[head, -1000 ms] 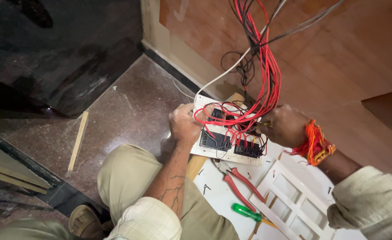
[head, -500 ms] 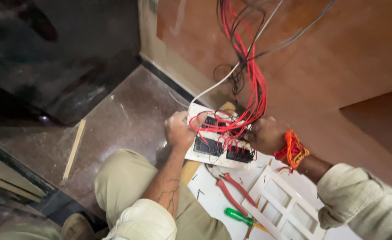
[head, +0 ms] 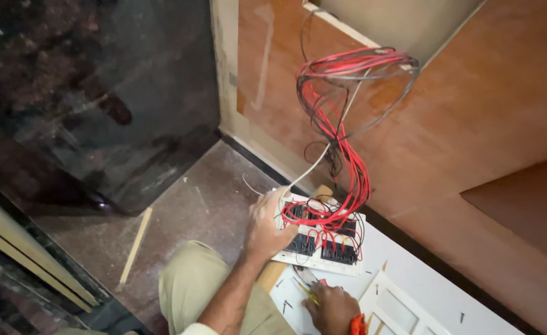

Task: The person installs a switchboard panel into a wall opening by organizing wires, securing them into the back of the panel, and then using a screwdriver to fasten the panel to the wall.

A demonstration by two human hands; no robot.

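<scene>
Brown stone floor (head: 180, 211) by an orange wall. My left hand (head: 266, 224) grips the left edge of the switch plate (head: 320, 239), red wires (head: 341, 167) above. My right hand (head: 330, 307), below the plate, closes on a yellow-handled tool (head: 306, 291).

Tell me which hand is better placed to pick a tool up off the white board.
Right. The right hand is already down among the tools on the white board, touching them. The left hand is gripping the edge of the switch plate with the red wires.
</scene>
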